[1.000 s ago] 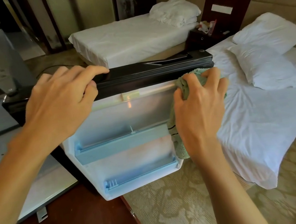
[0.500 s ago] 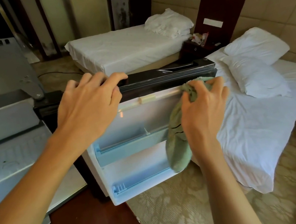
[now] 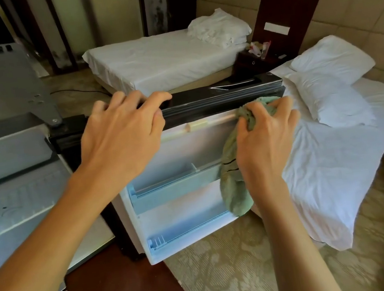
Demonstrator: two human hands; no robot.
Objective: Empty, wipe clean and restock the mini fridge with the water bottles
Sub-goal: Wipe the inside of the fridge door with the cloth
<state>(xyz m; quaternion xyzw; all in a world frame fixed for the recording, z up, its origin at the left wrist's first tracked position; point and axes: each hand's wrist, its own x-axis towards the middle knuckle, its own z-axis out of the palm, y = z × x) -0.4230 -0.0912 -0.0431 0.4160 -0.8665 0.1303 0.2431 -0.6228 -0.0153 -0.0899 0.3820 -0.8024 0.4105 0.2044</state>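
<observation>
**Wiping the top of the door liner**

The left grip (image 3: pixel 123 140) is hooked over the black top edge of the open door (image 3: pixel 223 95), fingers curled over its far side to steady it. The right grip (image 3: pixel 264 139) is clenched on a green cloth (image 3: pixel 233 189). It presses a bunched part to the white liner (image 3: pixel 181 149) just under that edge, towards the door's free end. The rest of the cloth hangs below the right grip, across the end of the upper shelf (image 3: pixel 175 190). The lower shelf (image 3: pixel 188 230) sits further below. The fridge (image 3: pixel 7 198) body lies left of the left grip. No bottles are in view.

This looks like the mid-task wipe, with restocking yet to come. The wipe should go best if the left grip braces the door firmly so the rubbing does not swing it. The cloth can then be drawn along the seam towards the left grip, pushed into the groove, before working down to the shelves. Gathering the hanging tail would likely stop it dragging over wiped parts.
</observation>
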